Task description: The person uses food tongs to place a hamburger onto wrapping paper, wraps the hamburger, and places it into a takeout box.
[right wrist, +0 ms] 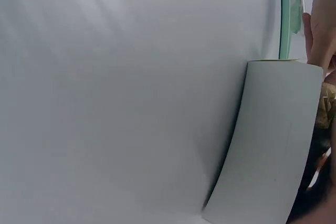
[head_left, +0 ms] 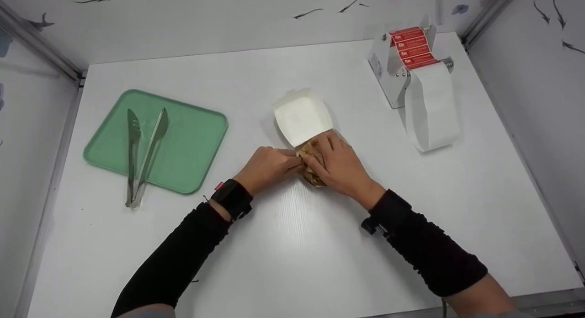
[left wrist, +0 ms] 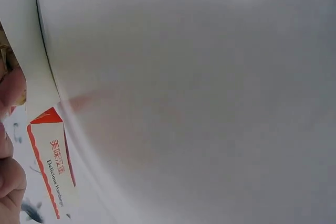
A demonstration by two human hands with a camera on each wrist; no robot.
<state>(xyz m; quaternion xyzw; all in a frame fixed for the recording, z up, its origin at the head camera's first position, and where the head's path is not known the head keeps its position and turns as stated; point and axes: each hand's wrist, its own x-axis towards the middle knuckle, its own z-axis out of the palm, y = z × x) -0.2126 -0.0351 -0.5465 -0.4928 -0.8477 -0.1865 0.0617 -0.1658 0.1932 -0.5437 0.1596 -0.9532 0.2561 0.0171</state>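
Note:
An open paper hamburger box (head_left: pixel 304 119) stands mid-table, its white lid folded back away from me. Red trim and the words "Delicious Hamburger" show on its printed flap (left wrist: pixel 51 169) in the left wrist view. Crinkled brown paper wrapping (head_left: pixel 315 151) fills the near half of the box; whatever it covers is hidden. At the wrapping's left edge, my left hand (head_left: pixel 269 167) pinches the paper with curled fingers. My right hand (head_left: pixel 343 167) grips it from the right, thumb on the near side and fingers over the top. The box's plain side wall (right wrist: pixel 273 140) fills part of the right wrist view.
On the left lies a green tray (head_left: pixel 192 140) with metal tongs (head_left: pixel 157 135) across it, their joined end past its near edge. A label dispenser (head_left: pixel 386 76) with a roll of red labels (head_left: pixel 413 46) and a hanging white strip stands at the back right. Panels enclose the table.

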